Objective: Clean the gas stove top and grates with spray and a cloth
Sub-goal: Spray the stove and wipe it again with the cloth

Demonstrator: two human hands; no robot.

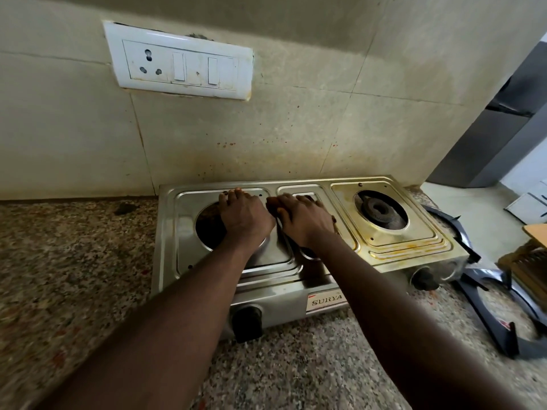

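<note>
head view: the stove point(183, 229) sat on the speckled bench point(74, 261) against a spattered wall point(225, 145). both grates point(500, 309) were off it, lying on the bench to its right. the left hand point(245, 223) lay flat, fingers straight, pressing the plate at the far rim of the left burner hole. the right hand point(305, 220) was just beside it on the centre panel, over something brown that may have been the cloth. i could not tell whether it pinched the thing or only pressed on it. no spray showed.

the right plate, around its burner point(380, 211), looked yellowed and streaked, so most wiping seemed left to do.

risks, as i judged them: both arms leaned in over the front edge, and the left forearm passed close above the left knob point(247, 321). a hard push could have nudged that knob and let gas out. the same pressure could have slid the light stove along the bench towards the grates. fingers could also have slipped into the open burner hole.
</note>
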